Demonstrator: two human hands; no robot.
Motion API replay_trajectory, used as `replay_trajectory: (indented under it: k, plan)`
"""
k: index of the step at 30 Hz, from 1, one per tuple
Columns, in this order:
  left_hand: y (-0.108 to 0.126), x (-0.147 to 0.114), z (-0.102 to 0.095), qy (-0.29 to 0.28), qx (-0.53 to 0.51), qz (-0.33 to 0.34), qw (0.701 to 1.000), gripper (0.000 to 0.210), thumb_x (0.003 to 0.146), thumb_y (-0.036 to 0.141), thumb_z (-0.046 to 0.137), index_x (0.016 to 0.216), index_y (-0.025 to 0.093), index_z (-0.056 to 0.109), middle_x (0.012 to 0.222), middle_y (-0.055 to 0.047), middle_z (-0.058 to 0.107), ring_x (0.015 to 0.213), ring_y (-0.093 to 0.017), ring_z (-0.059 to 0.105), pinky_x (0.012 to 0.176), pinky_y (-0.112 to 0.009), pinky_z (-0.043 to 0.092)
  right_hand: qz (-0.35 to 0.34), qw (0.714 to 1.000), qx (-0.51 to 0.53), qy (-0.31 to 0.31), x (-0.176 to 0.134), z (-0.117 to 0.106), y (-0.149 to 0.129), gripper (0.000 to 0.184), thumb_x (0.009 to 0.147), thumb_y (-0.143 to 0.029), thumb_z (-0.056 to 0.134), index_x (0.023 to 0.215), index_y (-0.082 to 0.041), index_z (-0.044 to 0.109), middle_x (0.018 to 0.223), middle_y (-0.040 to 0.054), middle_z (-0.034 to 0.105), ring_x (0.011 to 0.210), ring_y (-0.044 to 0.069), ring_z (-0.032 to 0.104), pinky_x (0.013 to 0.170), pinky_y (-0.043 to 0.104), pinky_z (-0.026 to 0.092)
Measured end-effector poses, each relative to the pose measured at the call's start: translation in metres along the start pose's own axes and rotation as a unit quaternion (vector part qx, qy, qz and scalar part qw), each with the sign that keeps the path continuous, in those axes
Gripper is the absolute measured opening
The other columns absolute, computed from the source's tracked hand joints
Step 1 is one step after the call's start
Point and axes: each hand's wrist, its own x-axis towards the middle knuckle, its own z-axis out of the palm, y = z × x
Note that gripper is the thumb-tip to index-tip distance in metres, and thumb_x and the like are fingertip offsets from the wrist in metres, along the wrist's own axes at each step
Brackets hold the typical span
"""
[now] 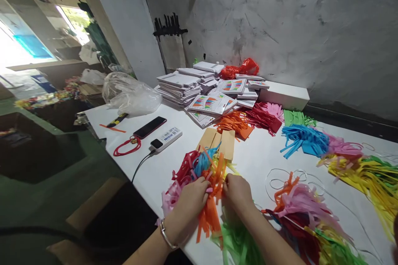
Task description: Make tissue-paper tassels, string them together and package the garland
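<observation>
The left hand (189, 203), a metal bangle (166, 236) on its wrist, is clenched over a mixed bundle of fringed paper strips (202, 174) at the near edge of the white tabletop (255, 153). The right hand (238, 192) pinches the same bundle from the other side, fingers closed on the orange strips. The bundle shows red, pink, blue, orange and yellow fringe; its far end lies against tan card tabs (219, 140). Green fringe (236, 244) lies directly below the right wrist.

To the right of the hands lies a second mixed tassel pile (304, 215), with thin white cord loops (280, 180) beside it. Further back, sorted heaps lie apart from one another: orange fringe (234, 123), red fringe (263, 116), blue fringe (303, 138), pink fringe (342, 147), yellow fringe (367, 176).

At the far end of the tabletop stand stacks of printed card packs (211, 103) bearing coloured fan-shaped graphics; their lettering is too small to read. A long white box (284, 95) lies beside them, a red plastic bag (244, 68) behind.

Left of the hands: a white power bank (166, 137) with a printed label, text illegible, and a dark cable attached; a black phone (149, 127); a red cord loop (126, 147); a clear plastic bag (130, 93).
</observation>
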Motion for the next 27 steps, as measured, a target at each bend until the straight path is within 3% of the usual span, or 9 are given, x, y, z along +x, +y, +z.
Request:
replay_trajectory:
  k: [5, 10, 13, 15, 17, 19, 22, 24, 27]
  plan:
    - [-0.024, 0.007, -0.005, 0.041, 0.009, -0.083, 0.996, 0.027, 0.093, 0.015, 0.046, 0.108, 0.016, 0.068, 0.111, -0.012, 0.069, 0.1, -0.026, 0.068, 0.086, -0.035, 0.049, 0.008, 0.995, -0.02, 0.1, -0.017, -0.039, 0.042, 0.02, 0.095, -0.021, 0.053, 0.089, -0.02, 0.072, 0.08, 0.0057, 0.075, 0.075, 0.023, 0.07, 0.061, 0.028, 0.039]
    - [-0.024, 0.004, -0.02, 0.069, 0.003, -0.083, 0.994, 0.031, 0.096, 0.018, 0.041, 0.104, 0.019, 0.071, 0.108, -0.01, 0.071, 0.097, -0.025, 0.068, 0.082, -0.035, 0.05, -0.034, 0.963, -0.046, 0.263, -0.066, -0.081, 0.096, 0.026, 0.099, -0.025, 0.049, 0.108, -0.017, 0.072, 0.094, 0.0082, 0.075, 0.079, 0.021, 0.068, 0.07, 0.03, 0.041]
    - [0.0, -0.012, -0.031, 0.162, -0.076, 0.0, 0.984, 0.033, 0.096, 0.021, 0.041, 0.112, 0.022, 0.07, 0.113, -0.009, 0.07, 0.096, -0.023, 0.068, 0.08, -0.033, 0.052, -0.198, 0.906, -0.089, 0.364, -0.1, -0.09, 0.103, 0.027, 0.102, -0.024, 0.047, 0.111, -0.018, 0.072, 0.08, 0.0052, 0.07, 0.064, 0.016, 0.062, 0.062, 0.028, 0.038]
    - [0.028, -0.026, -0.032, 0.201, -0.175, 0.118, 0.957, 0.031, 0.094, 0.023, 0.048, 0.116, 0.022, 0.069, 0.115, -0.009, 0.07, 0.101, -0.022, 0.068, 0.085, -0.031, 0.053, -0.271, 0.886, -0.098, 0.363, -0.118, -0.09, 0.097, 0.026, 0.102, -0.02, 0.048, 0.113, -0.017, 0.072, 0.066, 0.0018, 0.061, 0.056, 0.014, 0.056, 0.057, 0.028, 0.035]
    - [0.061, -0.036, -0.026, 0.148, -0.257, 0.215, 0.93, 0.032, 0.09, 0.02, 0.055, 0.119, 0.023, 0.069, 0.116, -0.009, 0.072, 0.106, -0.022, 0.067, 0.09, -0.029, 0.053, -0.311, 0.889, -0.078, 0.327, -0.131, -0.087, 0.088, 0.027, 0.101, -0.017, 0.05, 0.119, -0.015, 0.069, 0.06, -0.0009, 0.054, 0.053, 0.013, 0.053, 0.054, 0.027, 0.035]
    - [0.09, -0.04, -0.014, 0.059, -0.326, 0.238, 0.913, 0.032, 0.088, 0.017, 0.057, 0.116, 0.023, 0.071, 0.104, -0.007, 0.075, 0.095, -0.02, 0.069, 0.085, -0.028, 0.053, -0.307, 0.904, -0.026, 0.296, -0.141, -0.083, 0.082, 0.028, 0.101, -0.02, 0.051, 0.124, -0.017, 0.066, 0.065, 0.0001, 0.059, 0.058, 0.014, 0.059, 0.057, 0.024, 0.042]
    - [0.113, -0.037, 0.009, -0.017, -0.47, 0.132, 0.872, 0.021, 0.087, 0.028, 0.064, 0.101, 0.02, 0.077, 0.082, -0.006, 0.075, 0.073, -0.017, 0.065, 0.069, -0.026, 0.051, -0.122, 0.943, 0.098, 0.295, -0.154, -0.079, 0.083, 0.03, 0.101, -0.034, 0.051, 0.125, -0.02, 0.061, 0.083, 0.0035, 0.071, 0.072, 0.016, 0.069, 0.065, 0.022, 0.054]
    - [0.116, -0.033, 0.023, -0.057, -0.588, 0.042, 0.806, 0.023, 0.08, 0.037, 0.074, 0.092, 0.018, 0.078, 0.073, -0.004, 0.071, 0.066, -0.014, 0.061, 0.063, -0.023, 0.047, -0.001, 0.946, 0.163, 0.28, -0.161, -0.078, 0.088, 0.031, 0.101, -0.04, 0.047, 0.121, -0.02, 0.061, 0.095, 0.0056, 0.074, 0.08, 0.017, 0.072, 0.067, 0.022, 0.057]
    - [0.116, -0.033, 0.035, -0.106, -0.698, -0.036, 0.707, 0.034, 0.068, 0.045, 0.086, 0.083, 0.015, 0.076, 0.068, -0.002, 0.068, 0.06, -0.01, 0.055, 0.057, -0.019, 0.042, -0.029, 0.954, 0.197, 0.224, -0.17, -0.073, 0.092, 0.03, 0.102, -0.036, 0.041, 0.108, -0.023, 0.067, 0.102, 0.0057, 0.075, 0.088, 0.017, 0.073, 0.072, 0.021, 0.058]
